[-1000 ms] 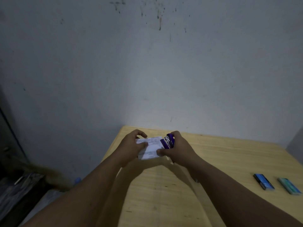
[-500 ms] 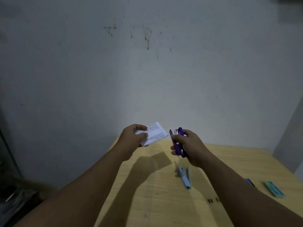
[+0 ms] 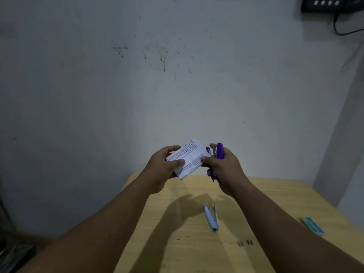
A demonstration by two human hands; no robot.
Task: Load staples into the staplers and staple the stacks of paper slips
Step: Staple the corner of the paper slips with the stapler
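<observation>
My left hand [image 3: 164,166] grips a white stack of printed paper slips [image 3: 189,157], held up in the air above the far edge of the wooden table [image 3: 177,243]. My right hand [image 3: 224,168] holds a purple stapler [image 3: 218,152] upright, its jaws against the right corner of the stack. A light blue stapler [image 3: 211,217] lies on the table below my hands, its arms slightly apart. Two small strips of staples [image 3: 244,243] lie near it.
A teal staple box [image 3: 312,226] lies near the table's right edge. A grey stained wall rises behind the table. A dark device with a cable [image 3: 331,4] hangs at the upper right. Dim clutter sits on the floor at the lower left.
Half a second ago the stack and the purple stapler were held apart; now they have come together, the stapler's jaws at the stack's right corner. My view has tilted upward.
</observation>
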